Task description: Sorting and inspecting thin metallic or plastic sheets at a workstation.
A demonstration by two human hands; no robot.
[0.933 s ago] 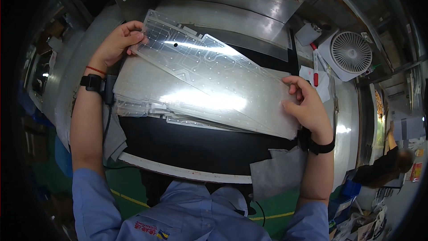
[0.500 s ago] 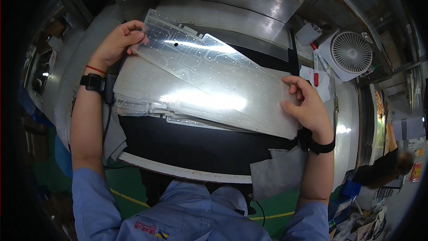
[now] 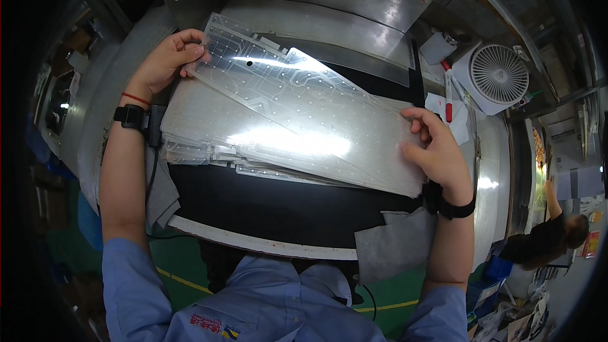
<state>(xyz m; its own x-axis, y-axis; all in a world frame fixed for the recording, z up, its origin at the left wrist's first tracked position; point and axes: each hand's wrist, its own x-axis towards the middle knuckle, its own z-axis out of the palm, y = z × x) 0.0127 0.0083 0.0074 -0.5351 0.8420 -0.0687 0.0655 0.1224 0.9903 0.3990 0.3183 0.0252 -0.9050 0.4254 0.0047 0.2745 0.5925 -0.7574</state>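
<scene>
A clear plastic film sheet printed with silvery circuit lines (image 3: 272, 79) stretches slantwise between my hands, its left end raised. My left hand (image 3: 172, 60) pinches that raised end between thumb and fingers. At the sheet's lower right end, my right hand (image 3: 437, 149) grips the edge, thumb on top and fingers curled at the far side. Below the sheet lies a stack of similar films (image 3: 209, 117), edges uneven toward me. Bright glare covers the middle of the sheet and hides its print there. A small black dot shows near the raised end.
The stack rests on a black mat (image 3: 266, 206). Grey cloths (image 3: 398, 247) hang over the near table edge at both sides. A white fan (image 3: 500, 76) and a red marker (image 3: 449, 111) are at the far right. Another person (image 3: 544, 240) is beyond, to the right.
My hands and the film sheet stay almost still. The other person at the far right has shifted slightly, with an arm at a different angle.
</scene>
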